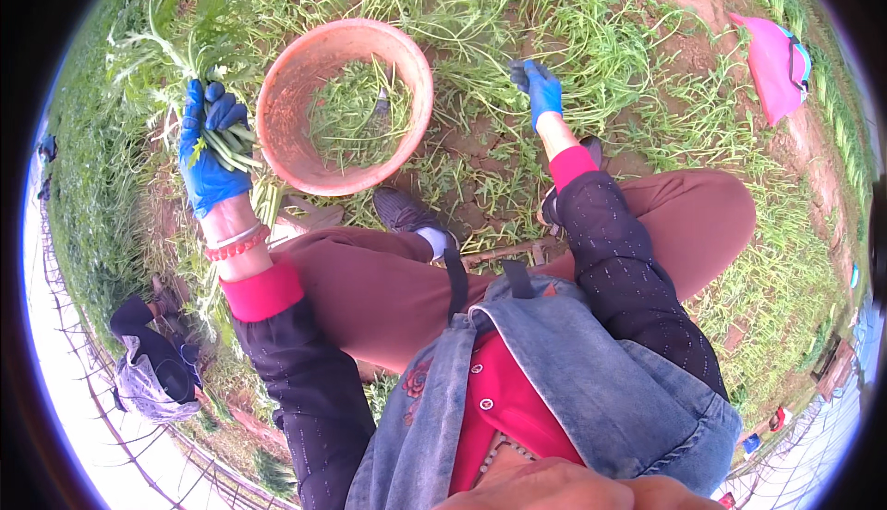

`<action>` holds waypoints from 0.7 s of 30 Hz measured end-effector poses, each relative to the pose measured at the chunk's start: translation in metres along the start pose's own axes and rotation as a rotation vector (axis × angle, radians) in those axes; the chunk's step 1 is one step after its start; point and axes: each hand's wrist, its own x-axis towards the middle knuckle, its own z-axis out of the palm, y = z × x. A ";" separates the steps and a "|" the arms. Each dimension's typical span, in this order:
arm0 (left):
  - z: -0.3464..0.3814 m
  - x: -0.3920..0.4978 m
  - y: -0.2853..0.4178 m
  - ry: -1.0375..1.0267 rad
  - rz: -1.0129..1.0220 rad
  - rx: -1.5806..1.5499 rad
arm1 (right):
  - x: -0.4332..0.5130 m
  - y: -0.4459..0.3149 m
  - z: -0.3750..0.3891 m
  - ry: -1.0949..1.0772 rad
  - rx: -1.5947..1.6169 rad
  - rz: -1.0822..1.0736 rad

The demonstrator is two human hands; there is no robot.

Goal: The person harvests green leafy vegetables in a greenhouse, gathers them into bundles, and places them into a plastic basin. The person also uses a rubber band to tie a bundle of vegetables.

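Note:
My left hand (211, 143), in a blue glove, is closed around a bunch of leafy greens (187, 46). Their leaves spread out beyond the fingers, and the pale cut stems (232, 150) point towards an orange plastic tub (277, 108). Loose greens and trimmings (346, 125) lie at the bottom of the tub, with a small greyish object (382, 102) that I cannot identify. Right of the tub, my right hand (539, 91), also gloved in blue, is above the scattered greens (478, 66) with its fingers extended and nothing visible in it.
Cut greens (603, 53) cover the soil around the tub. My shoe (405, 212) is just below the tub's rim. A pink bag (773, 70) lies at the far right. At the lower left, another person (156, 371) bends down near a dense green crop (90, 205).

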 end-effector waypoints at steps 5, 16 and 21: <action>0.001 0.006 -0.001 0.099 0.009 -0.027 | -0.028 0.129 -0.093 0.278 -0.333 0.554; 0.007 0.012 -0.017 0.158 -0.061 0.023 | -0.011 0.154 -0.121 0.578 0.011 0.245; 0.008 0.011 -0.017 0.151 -0.077 -0.037 | 0.024 0.169 -0.144 0.696 -0.245 0.160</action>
